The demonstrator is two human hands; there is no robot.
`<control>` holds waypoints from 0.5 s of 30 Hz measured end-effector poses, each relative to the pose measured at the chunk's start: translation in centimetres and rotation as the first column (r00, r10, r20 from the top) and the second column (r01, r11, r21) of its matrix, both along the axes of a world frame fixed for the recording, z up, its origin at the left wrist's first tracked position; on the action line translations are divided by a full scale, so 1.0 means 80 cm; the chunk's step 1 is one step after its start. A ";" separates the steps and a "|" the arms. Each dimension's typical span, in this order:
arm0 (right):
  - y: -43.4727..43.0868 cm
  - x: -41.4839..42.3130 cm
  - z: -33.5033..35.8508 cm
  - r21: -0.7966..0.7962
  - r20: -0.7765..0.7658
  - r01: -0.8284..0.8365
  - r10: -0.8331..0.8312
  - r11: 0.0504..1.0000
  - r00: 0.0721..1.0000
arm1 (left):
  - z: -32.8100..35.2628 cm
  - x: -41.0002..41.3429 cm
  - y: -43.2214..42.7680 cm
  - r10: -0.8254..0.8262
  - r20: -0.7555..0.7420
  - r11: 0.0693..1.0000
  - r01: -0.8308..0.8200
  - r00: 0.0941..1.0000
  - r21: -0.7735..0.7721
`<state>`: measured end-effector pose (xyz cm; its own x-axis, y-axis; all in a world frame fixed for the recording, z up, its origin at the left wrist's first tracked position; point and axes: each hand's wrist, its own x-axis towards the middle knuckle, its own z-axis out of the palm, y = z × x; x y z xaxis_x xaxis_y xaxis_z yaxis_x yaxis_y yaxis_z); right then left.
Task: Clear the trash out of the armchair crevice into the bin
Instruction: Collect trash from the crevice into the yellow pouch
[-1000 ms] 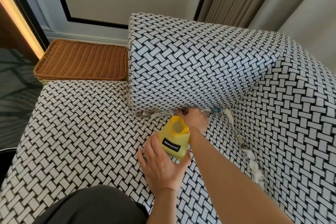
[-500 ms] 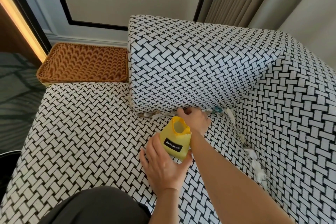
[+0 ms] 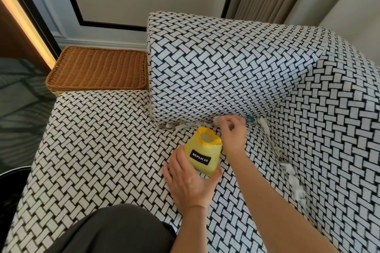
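My left hand (image 3: 190,183) grips a small yellow bin (image 3: 203,155) labelled REPLICAS, standing open-topped on the woven black-and-white seat (image 3: 98,150). Just behind it, my right hand (image 3: 233,129) is at the crevice under the back cushion (image 3: 216,68) and pinches a small pale scrap (image 3: 217,119) between fingertips. More paper scraps (image 3: 181,125) lie along the crevice to the left. A blue scrap (image 3: 250,118) sits to the right. White crumpled paper (image 3: 292,178) lines the right-hand crevice.
A brown wicker tray (image 3: 98,68) sits beyond the seat at the back left. A black round object (image 3: 10,187) shows at the left edge. A wall and curtains stand behind the chair. My dark-clothed knee (image 3: 115,230) is at the bottom.
My right hand has lifted slightly out of the crevice and turned, now showing a pale scrap in its fingertips. The left hand and yellow bin stay in place.
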<state>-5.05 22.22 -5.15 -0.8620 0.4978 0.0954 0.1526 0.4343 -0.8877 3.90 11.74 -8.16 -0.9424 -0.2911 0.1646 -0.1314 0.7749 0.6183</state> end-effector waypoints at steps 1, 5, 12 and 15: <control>0.001 0.008 0.010 -0.039 -0.040 -0.051 0.049 0.998 0.998 | -0.001 0.000 0.000 0.003 0.002 1.000 -0.003 1.000 0.004; 0.008 0.027 0.043 -0.038 0.014 -0.353 0.354 0.935 0.935 | 0.004 -0.002 0.001 0.020 -0.012 0.998 -0.019 1.000 0.067; 0.008 0.048 0.052 0.057 0.327 -0.493 0.450 0.868 0.831 | 0.027 -0.018 -0.010 -0.120 0.225 0.981 0.080 0.967 0.177; 0.006 0.059 0.064 0.042 0.361 -0.526 0.478 0.849 0.801 | 0.043 -0.021 -0.021 -0.212 0.289 0.968 0.161 0.934 0.192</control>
<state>-0.35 22.67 0.00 -0.9795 -0.0106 -0.2013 0.1480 0.6399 -0.7540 2.25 10.08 -4.72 -0.9794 -0.1034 -0.1733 -0.1957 0.6963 0.6906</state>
